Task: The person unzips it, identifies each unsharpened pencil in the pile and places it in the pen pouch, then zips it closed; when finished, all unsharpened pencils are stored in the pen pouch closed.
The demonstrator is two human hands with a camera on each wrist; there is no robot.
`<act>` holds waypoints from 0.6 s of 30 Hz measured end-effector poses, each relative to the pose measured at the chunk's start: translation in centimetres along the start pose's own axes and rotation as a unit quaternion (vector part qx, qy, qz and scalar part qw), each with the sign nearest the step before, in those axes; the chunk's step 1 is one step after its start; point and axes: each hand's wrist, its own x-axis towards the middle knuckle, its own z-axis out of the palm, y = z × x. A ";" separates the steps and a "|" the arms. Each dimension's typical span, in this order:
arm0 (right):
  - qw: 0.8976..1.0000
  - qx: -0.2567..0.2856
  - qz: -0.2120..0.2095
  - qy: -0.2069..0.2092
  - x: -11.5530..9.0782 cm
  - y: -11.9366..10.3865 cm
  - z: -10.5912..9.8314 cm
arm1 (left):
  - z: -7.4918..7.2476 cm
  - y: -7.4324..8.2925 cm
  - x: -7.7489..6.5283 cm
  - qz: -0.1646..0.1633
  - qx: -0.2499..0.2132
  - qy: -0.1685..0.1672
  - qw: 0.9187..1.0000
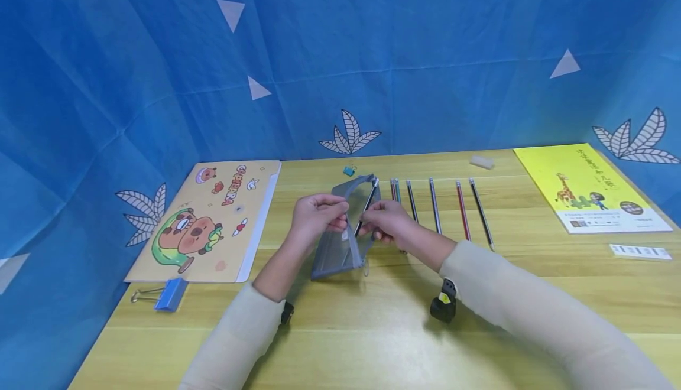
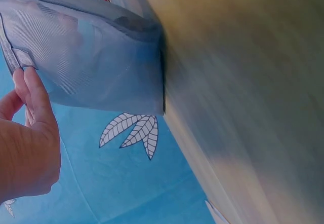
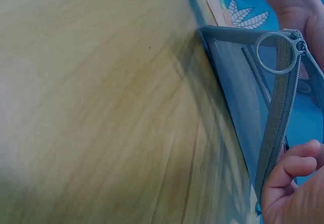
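Note:
A grey mesh zip pouch [image 1: 332,254] stands tilted on the table, its zipped mouth parted. My left hand [image 1: 319,218] pinches the pouch's edge near a small pale tag [image 2: 24,58]. In the head view my right hand [image 1: 387,220] grips a dark pencil [image 1: 368,201] slanting across the mouth, its pale end upward. Those right fingers are also against the zipper edge [image 3: 278,127] in the right wrist view. Through the mesh, a dark slim stick [image 3: 257,74] shows inside the pouch. The pencil's lower end is hard to make out.
Several pencils [image 1: 461,210] lie right of the pouch. A capybara folder [image 1: 213,230] and blue binder clip [image 1: 171,294] are left; a small teal clip [image 1: 349,171] is behind. Toward the right are an eraser [image 1: 482,162], yellow book [image 1: 585,183] and white strip [image 1: 640,252].

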 end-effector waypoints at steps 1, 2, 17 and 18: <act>1.000 -0.007 0.002 0.000 0.1 0.0 0.0 | 0.0 0.0 0.0 -0.001 0.001 -0.002 1.000; 1.000 -0.013 0.002 -0.001 0.1 -0.1 0.0 | 0.0 0.0 0.0 -0.001 0.001 -0.004 1.000; 0.987 -0.126 0.025 -0.096 0.8 -0.5 -0.5 | 0.2 -0.4 -0.1 0.000 0.023 -0.026 0.999; 0.984 -0.143 0.022 -0.101 0.8 -0.5 -0.6 | 0.2 -0.4 0.0 0.000 0.021 -0.026 0.999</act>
